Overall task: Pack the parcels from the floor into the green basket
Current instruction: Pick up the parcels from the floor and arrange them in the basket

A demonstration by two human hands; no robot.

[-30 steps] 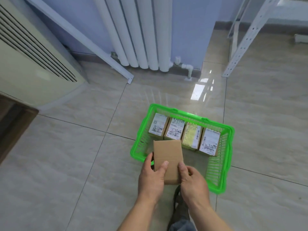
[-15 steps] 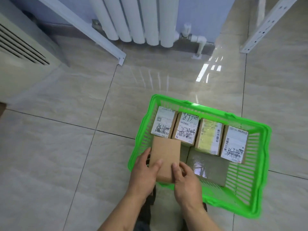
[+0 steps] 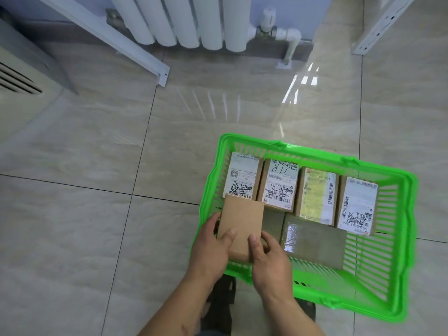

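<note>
A green basket (image 3: 409,195) stands on the tiled floor at lower right. Several labelled parcels (image 3: 278,185) lie side by side along its far wall. A plain brown cardboard parcel (image 3: 242,219) is held over the basket's near left corner, its far end touching the leftmost labelled parcel. My left hand (image 3: 211,248) grips its left edge, thumb on top. My right hand (image 3: 269,260) grips its near right corner. The parcel's near end is hidden by my hands.
A white radiator (image 3: 184,20) with a valve and pipe runs along the far wall. A slanted white metal bar (image 3: 135,52) ends on the floor at left. A white perforated rail (image 3: 378,27) stands at top right. A cream appliance (image 3: 14,83) sits far left.
Both hands have lowered the brown parcel forward into the basket's near left corner. The view has tilted down and closer, so the basket looks larger.
</note>
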